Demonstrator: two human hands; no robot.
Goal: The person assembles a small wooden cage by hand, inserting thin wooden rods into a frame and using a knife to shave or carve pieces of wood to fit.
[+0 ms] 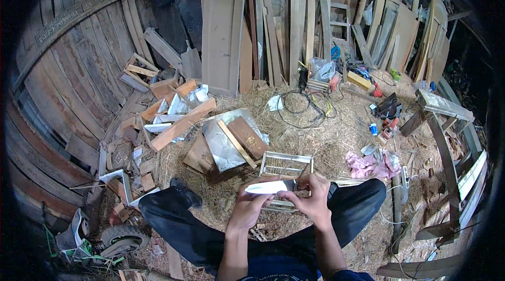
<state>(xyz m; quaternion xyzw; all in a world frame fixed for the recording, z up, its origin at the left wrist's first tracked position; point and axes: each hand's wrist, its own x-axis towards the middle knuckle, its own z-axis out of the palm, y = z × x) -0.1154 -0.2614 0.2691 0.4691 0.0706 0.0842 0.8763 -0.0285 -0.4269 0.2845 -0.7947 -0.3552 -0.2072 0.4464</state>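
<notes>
Between my knees, both hands are raised in front of a small slatted wooden frame (288, 158). My left hand (246, 208) has its fingers closed around a flat, bright white piece (263, 188) that tapers to a point on the left and has a dark section at its right end. My right hand (312, 200) pinches at that dark right end, its thumb pressing from the near side. Glare hides the surface of the white piece, so its exact kind is unclear. Part of the slatted frame is covered by my hands.
Flat boards (220, 147) lie on the shavings-covered floor ahead. Wood offcuts (184, 123) are heaped at left, near a small wheel (124, 241). A black cable (300, 118), a pink cloth (372, 165) and a wooden bench (444, 104) are farther right. Tall planks (223, 28) lean behind.
</notes>
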